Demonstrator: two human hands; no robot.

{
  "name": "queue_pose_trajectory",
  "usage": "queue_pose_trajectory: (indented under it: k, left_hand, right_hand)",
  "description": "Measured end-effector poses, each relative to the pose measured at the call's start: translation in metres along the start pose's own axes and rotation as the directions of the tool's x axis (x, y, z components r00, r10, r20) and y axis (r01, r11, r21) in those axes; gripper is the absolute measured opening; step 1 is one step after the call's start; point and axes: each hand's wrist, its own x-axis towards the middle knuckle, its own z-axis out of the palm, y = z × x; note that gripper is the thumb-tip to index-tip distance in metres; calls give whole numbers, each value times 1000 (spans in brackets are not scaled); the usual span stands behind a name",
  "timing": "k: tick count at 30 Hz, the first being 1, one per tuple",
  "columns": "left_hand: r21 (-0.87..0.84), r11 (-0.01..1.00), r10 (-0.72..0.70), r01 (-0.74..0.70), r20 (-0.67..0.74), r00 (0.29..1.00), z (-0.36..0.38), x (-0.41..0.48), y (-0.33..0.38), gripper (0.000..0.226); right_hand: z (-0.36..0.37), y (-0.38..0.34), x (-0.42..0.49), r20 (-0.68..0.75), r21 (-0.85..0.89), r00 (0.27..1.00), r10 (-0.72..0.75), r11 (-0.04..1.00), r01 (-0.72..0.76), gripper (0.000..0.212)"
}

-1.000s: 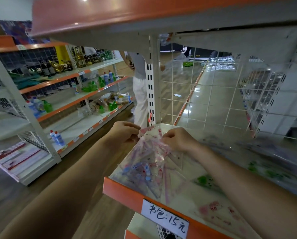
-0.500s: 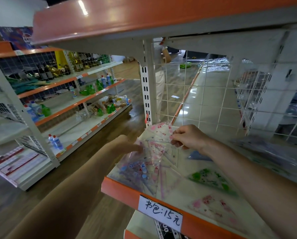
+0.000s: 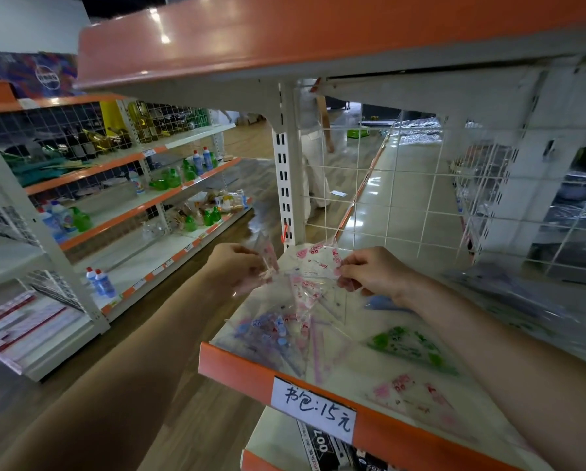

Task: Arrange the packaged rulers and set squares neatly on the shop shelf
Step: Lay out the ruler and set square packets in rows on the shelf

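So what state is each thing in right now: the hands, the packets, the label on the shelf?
Left-hand grip: pinching a clear packet, held up beside the shelf.
Right-hand grip: pinching a pink-printed packet, top end raised.
Blue-printed packets: lying in a loose, overlapping pile.
Green set-square packet: lying flat, apart from the pile.
Price label: stuck on the shelf's orange edge.

The shelf [image 3: 251,372] opens toward the near side and the left aisle [image 3: 200,436]. The upper shelf [image 3: 318,39] caps it overhead, wire mesh [image 3: 403,198] closes the far side, and a post [image 3: 286,171] stands at the far left corner. Heaped packets [image 3: 278,331] cover the near left; a green packet [image 3: 410,348] and a pink packet [image 3: 414,396] lie further right.
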Motion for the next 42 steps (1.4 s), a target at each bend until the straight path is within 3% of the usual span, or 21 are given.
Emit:
queue_pose_trajectory:
  k: [5,10,17,21,24,31,42]
  left_hand:
    - [-251,963,-66,99,138,988,10,-7,12,7]
    - [-300,940,-26,163,414,910,40,-22,19,16]
    - [-331,925,70,189,635,769,78,-37,44,13]
    - [-260,959,83,115,644,761,103,-51,42,15]
    - [-247,955,57,164,695,717,114,-60,38,13]
    - [-262,948,50,181,683,728,118,-62,36,17]
    - [-192,976,22,103,555,831,120,-77,37,16]
  right_hand:
    - [-13,-1,-14,2,33,1000,-27,999,27,4]
    - [-39,1,-32,-76,24,994,-84,996,86,4]
    - [-79,10,-63,-236,23,970,-61,997,69,7]
    - [-95,26,-84,-235,17,972,-17,1000,21,6]
    - [-106,39,-100,-219,26,976,-2,1000,7,10]
    - [-118,59,-125,-231,-17,973,12,1000,-17,18]
    - [-94,56,-154,-29,-258,995,94,961,-98,10]
